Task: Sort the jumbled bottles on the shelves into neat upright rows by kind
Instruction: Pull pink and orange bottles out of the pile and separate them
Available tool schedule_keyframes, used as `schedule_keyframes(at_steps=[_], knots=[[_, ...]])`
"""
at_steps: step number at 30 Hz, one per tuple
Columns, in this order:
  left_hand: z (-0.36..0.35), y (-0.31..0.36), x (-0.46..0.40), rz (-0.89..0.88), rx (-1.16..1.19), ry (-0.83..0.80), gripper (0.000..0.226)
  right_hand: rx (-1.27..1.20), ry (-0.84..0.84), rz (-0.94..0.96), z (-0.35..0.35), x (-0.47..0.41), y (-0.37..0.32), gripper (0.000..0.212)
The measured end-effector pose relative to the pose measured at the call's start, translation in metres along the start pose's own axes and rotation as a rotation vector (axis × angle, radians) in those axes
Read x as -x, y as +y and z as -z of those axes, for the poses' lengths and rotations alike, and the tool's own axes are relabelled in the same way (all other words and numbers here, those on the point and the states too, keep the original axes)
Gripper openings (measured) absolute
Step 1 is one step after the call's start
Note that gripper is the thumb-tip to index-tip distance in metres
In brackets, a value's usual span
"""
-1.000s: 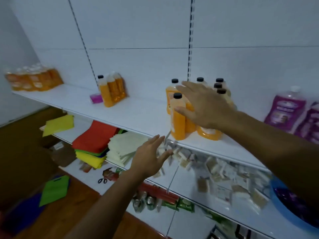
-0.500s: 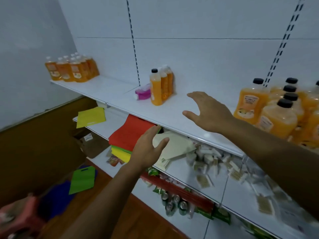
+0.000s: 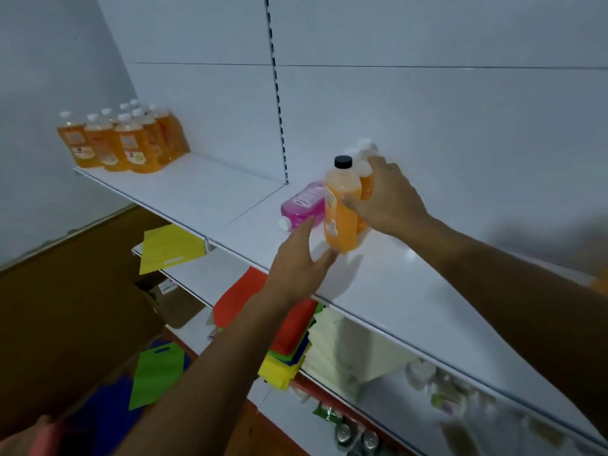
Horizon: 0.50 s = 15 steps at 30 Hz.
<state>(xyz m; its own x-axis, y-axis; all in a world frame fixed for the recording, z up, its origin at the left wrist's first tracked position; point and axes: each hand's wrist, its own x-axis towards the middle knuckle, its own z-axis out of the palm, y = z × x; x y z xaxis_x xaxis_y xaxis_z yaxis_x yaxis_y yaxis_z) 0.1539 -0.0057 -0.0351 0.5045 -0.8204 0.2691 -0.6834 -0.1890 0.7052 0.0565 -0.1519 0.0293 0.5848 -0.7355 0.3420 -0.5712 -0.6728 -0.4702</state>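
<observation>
Backdrop: white slotted panels rise behind our top shelf (image 3: 204,195), which runs from far left to near right.
Lower shelves: we see coloured sheets stacked below, red (image 3: 243,294), yellow (image 3: 171,246) and cream (image 3: 342,347), with small packets blurred at near right.
Far-left group: amber bottles (image 3: 121,143) with pale caps stand upright in close rows at the shelf's far left end, well apart from our hands.
Right hand: our right hand (image 3: 385,199) wraps the upright orange bottles from the right, thumb pressed on the front one, fingers curled over those behind.
Left hand: our left hand (image 3: 296,268) hovers just left of the front bottle, fingers straight and slightly spread; whether a fingertip touches its base we cannot tell.
Orange bottle: the black-capped bottle (image 3: 340,212) stands upright mid-shelf, touching the white-capped ones (image 3: 365,179) behind it.
Pink bottle: a pink bottle (image 3: 304,205) lies on its side just left of them, white cap pointing near.
</observation>
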Motion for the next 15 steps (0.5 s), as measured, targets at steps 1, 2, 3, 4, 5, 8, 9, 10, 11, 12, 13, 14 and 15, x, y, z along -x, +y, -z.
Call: schedule_keyframes(at_steps=[1,2,3,4,5,8,9,10,11,12,13,14,15], knots=[[-0.001,-0.005,-0.013,0.001,0.04,0.003,0.068,-0.002,0.021,-0.006,-0.004,-0.009,-0.001,0.084],[-0.002,-0.013,-0.024,0.002,0.08,-0.004,0.069,-0.01,0.026,-0.01,-0.009,-0.017,-0.002,0.085],[-0.003,-0.021,-0.035,0.01,0.118,-0.019,0.069,-0.026,0.018,-0.011,-0.015,-0.023,-0.003,0.085],[-0.005,-0.029,-0.045,0.023,0.16,-0.042,0.071,-0.053,-0.003,-0.014,-0.019,-0.028,-0.003,0.086],[-0.006,-0.035,-0.054,0.037,0.205,-0.068,0.074,-0.088,-0.032,-0.016,-0.024,-0.032,-0.003,0.086],[-0.011,-0.051,-0.079,0.02,0.331,-0.137,0.077,-0.122,-0.108,-0.015,-0.035,-0.036,-0.002,0.076],[-0.011,-0.053,-0.085,-0.007,0.364,-0.164,0.075,-0.126,-0.1,-0.031,-0.037,-0.036,-0.002,0.075],[-0.012,-0.055,-0.09,-0.046,0.401,-0.192,0.071,-0.142,-0.092,-0.053,-0.037,-0.035,-0.004,0.075],[-0.012,-0.056,-0.093,-0.093,0.425,-0.219,0.068,-0.159,-0.09,-0.074,-0.036,-0.035,-0.006,0.076],[-0.013,-0.058,-0.097,-0.137,0.449,-0.243,0.068,-0.162,-0.096,-0.091,-0.032,-0.033,-0.009,0.079],[-0.015,-0.06,-0.099,-0.173,0.461,-0.26,0.065,-0.158,-0.101,-0.098,-0.028,-0.029,-0.012,0.081],[-0.017,-0.06,-0.101,-0.201,0.459,-0.272,0.06,-0.151,-0.102,-0.111,-0.023,-0.023,-0.014,0.083],[-0.018,-0.057,-0.103,-0.23,0.438,-0.293,0.053,-0.141,-0.092,-0.123,-0.018,-0.016,-0.014,0.081]])
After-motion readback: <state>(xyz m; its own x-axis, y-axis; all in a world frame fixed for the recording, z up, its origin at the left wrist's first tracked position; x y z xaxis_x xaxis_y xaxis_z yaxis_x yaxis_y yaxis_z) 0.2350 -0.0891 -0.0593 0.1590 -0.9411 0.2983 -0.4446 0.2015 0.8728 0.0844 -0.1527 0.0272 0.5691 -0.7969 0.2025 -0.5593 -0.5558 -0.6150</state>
